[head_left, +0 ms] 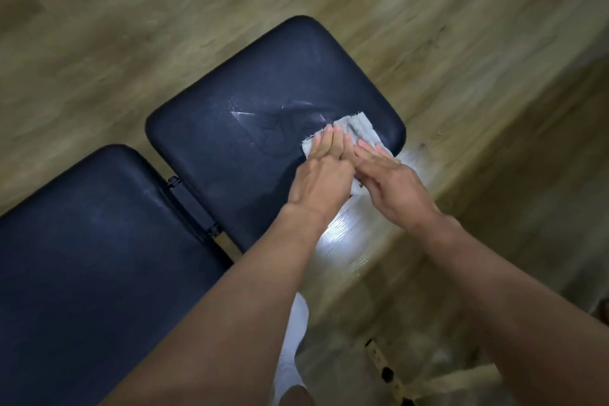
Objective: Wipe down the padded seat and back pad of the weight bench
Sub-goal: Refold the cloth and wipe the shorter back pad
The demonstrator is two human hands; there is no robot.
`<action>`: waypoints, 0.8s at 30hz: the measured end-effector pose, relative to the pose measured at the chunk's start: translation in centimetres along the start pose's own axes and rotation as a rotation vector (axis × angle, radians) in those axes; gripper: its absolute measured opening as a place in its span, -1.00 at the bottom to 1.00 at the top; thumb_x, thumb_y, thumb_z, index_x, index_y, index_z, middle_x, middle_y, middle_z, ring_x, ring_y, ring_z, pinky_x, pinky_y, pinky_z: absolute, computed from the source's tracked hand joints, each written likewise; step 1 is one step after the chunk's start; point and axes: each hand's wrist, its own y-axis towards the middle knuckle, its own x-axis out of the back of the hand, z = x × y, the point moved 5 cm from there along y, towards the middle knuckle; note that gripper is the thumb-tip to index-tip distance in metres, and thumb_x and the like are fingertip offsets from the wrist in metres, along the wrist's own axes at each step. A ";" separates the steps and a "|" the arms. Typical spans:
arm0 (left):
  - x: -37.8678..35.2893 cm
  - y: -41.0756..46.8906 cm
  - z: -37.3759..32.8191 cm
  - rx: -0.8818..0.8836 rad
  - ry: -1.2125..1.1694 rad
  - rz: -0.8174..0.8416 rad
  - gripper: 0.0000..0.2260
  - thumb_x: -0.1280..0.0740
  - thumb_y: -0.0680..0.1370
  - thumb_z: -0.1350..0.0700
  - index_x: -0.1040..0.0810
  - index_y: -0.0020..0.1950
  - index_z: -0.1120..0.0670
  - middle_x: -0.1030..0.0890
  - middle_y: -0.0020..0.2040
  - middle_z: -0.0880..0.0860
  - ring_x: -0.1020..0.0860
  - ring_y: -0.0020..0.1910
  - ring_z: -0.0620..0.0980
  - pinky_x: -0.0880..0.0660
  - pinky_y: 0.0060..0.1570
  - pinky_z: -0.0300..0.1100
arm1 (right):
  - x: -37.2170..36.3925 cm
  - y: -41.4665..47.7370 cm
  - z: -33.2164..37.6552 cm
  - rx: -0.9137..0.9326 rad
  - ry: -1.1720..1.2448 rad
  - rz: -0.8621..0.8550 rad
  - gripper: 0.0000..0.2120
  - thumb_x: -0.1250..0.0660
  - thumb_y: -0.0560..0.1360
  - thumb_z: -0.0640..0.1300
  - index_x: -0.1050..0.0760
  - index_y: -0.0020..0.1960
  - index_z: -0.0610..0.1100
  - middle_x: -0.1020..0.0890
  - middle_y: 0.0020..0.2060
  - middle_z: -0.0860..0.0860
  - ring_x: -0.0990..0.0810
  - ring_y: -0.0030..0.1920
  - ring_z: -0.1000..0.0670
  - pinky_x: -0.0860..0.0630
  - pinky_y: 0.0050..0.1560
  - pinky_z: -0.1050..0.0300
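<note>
The weight bench has two dark blue padded parts: a smaller seat pad (pixel 257 92) in the middle and a longer back pad (pixel 82 257) at lower left. A white cloth (pixel 357 127) lies on the seat pad near its right edge. My left hand (pixel 321 175) and my right hand (pixel 392 181) both press flat on the cloth, side by side, fingers straight and together. Wet streaks shine on the seat pad left of the cloth. Much of the cloth is hidden under my hands.
A black hinge and frame (pixel 194 204) show in the gap between the two pads. Wood-look floor (pixel 428 26) surrounds the bench, with a bright glare patch (pixel 349 234) right of the seat. A white-clad leg (pixel 293 339) stands below my arms.
</note>
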 end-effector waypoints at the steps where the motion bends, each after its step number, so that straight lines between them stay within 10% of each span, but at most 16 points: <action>1: 0.3 0.7 0.0 -0.014 -0.009 -0.007 -0.49 -0.03 0.61 0.27 0.05 0.54 0.27 0.00 0.56 0.23 0.10 0.55 0.13 0.17 0.51 -0.05 | 0.2 0.4 -0.5 -0.022 0.014 -0.020 -0.58 -0.20 0.53 -0.39 -0.43 0.36 -0.16 -0.45 0.36 -0.04 -0.31 0.41 0.02 -0.23 0.45 0.00; 11: 2.9 7.6 3.0 0.002 -0.159 -0.121 -0.48 -0.08 0.64 0.28 0.03 0.56 0.16 0.04 0.58 0.08 0.10 0.56 0.03 0.03 0.48 -0.12 | 1.1 7.3 -1.7 -0.254 0.158 -0.167 -0.46 -0.03 0.58 -0.35 -0.24 0.48 0.04 -0.31 0.43 0.18 -0.16 0.49 0.08 -0.03 0.52 0.05; 16: 5.8 10.5 8.6 0.148 -0.230 -0.102 -0.53 -0.16 0.60 0.23 -0.15 0.50 0.19 -0.12 0.54 0.10 -0.02 0.54 0.13 -0.19 0.43 0.09 | 1.1 15.4 0.5 -0.233 0.022 -0.111 -0.47 -0.08 0.54 -0.27 -0.25 0.46 0.09 -0.42 0.34 0.04 -0.29 0.39 -0.07 -0.11 0.42 0.01; 24: 6.6 4.7 15.4 0.189 -0.181 -0.156 -0.65 -0.13 0.56 0.30 -0.31 0.35 0.15 -0.36 0.37 0.13 -0.31 0.40 0.17 -0.36 0.22 0.08 | -3.4 17.8 7.9 -0.251 -0.010 0.028 -0.44 -0.05 0.59 -0.25 0.02 0.55 -0.08 -0.04 0.55 -0.11 0.08 0.54 -0.15 0.16 0.50 -0.06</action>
